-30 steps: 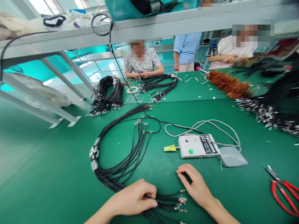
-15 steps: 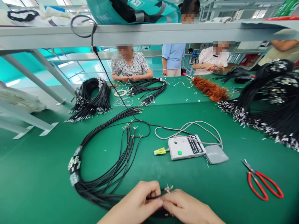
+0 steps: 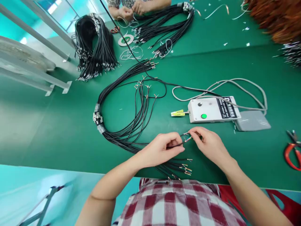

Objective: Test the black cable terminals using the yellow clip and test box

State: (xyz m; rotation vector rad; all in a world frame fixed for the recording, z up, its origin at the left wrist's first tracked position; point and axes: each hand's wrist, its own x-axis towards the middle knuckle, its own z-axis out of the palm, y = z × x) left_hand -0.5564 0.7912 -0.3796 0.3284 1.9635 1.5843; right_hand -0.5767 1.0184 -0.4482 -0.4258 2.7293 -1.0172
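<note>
Cables (image 3: 122, 143) laid in a curve on green table (image 3: 70, 135). A few clasped in left hand (image 3: 163, 149); bared wire ends (image 3: 187, 138) pinched at fingertips by right hand (image 3: 209, 144), near box (image 3: 211, 110).

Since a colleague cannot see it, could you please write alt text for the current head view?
A person's left hand holds black cables while the right hand pinches at their exposed wire ends over a green table. Beyond are a white box with a green button and another person's hands.
</note>
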